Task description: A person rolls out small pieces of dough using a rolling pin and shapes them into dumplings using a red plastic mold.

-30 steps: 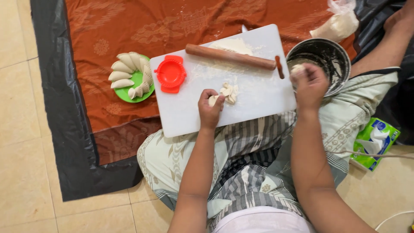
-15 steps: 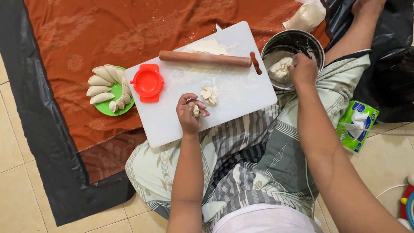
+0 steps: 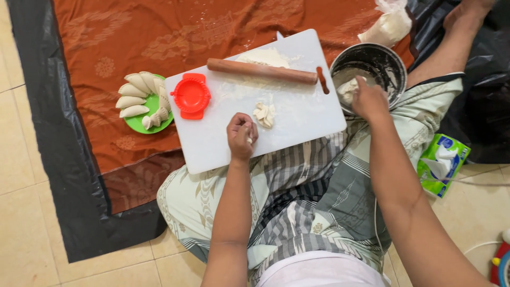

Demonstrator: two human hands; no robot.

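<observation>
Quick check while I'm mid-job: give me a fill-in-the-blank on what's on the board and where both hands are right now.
1. The rolling pin lies on the white ____.
2. The right hand reaches into the metal ____.
3. The folded dumplings sit on a ____ plate.
4. The left hand is beside a small lump of ____ on the board.

Missing words: board; bowl; green; dough

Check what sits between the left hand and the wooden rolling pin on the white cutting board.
In the head view, a small pile of pale dough pieces lies between the left hand and the wooden rolling pin; the rest is floury white cutting board.
</observation>
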